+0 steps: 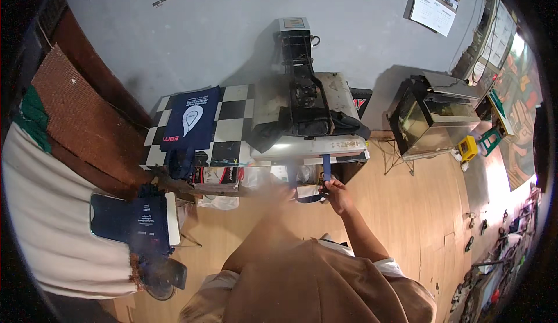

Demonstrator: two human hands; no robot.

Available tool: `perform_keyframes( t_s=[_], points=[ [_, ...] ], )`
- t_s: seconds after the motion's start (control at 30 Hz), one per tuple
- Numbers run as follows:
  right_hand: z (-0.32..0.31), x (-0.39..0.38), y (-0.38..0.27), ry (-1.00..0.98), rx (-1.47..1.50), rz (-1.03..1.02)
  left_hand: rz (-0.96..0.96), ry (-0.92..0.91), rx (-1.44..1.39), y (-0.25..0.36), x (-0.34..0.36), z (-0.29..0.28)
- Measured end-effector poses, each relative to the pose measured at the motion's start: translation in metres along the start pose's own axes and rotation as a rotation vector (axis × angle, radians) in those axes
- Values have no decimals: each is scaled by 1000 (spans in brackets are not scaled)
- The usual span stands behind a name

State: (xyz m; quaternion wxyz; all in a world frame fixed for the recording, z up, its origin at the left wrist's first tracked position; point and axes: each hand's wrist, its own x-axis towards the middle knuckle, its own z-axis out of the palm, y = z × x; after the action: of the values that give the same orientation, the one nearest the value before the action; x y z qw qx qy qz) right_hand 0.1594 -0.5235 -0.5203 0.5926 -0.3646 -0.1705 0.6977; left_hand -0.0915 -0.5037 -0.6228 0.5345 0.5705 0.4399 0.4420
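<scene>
A heat press [308,146] stands on the table in front of me, its pale platens close together. From its front edge hangs a navy strap [326,167], looping down like a bag handle; whatever it belongs to is hidden inside the press. My right hand [337,196] pinches this strap on its right side. On the strap's left side is my left hand [281,194], so blurred that its fingers do not show. A navy tote bag [192,114] with white and pink print lies flat to the left of the press, handles drooping over the table edge.
The table has a black-and-white checkered top [233,119], with packages [216,175] on a shelf beneath. More navy bags [148,221] lie on a chair at lower left, beside a white cloth [58,212]. A glass tank [433,117] on a thin stand is at right, near a yellow stool [467,147].
</scene>
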Motion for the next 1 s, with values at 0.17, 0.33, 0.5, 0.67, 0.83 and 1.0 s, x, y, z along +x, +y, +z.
perform_keyframes(
  t_s=[0.17,0.33,0.5,0.67,0.83,1.0],
  points=[
    [-4,-16,-3,39,-64,47,-352,58,-462,69,-7,20],
    [-13,-12,5,50,-54,49,-262,-21,-355,49,-7,6],
    [-30,-8,10,30,-22,65,-253,0,-230,31,-6,5],
    [-25,-2,20,34,-3,11,-204,39,-303,12,-9,-2],
    [-20,-7,17,130,-98,-77,-290,155,-396,58,-15,20],
    [-13,-9,19,160,-149,-137,-275,169,-405,69,-18,18]
  ],
)
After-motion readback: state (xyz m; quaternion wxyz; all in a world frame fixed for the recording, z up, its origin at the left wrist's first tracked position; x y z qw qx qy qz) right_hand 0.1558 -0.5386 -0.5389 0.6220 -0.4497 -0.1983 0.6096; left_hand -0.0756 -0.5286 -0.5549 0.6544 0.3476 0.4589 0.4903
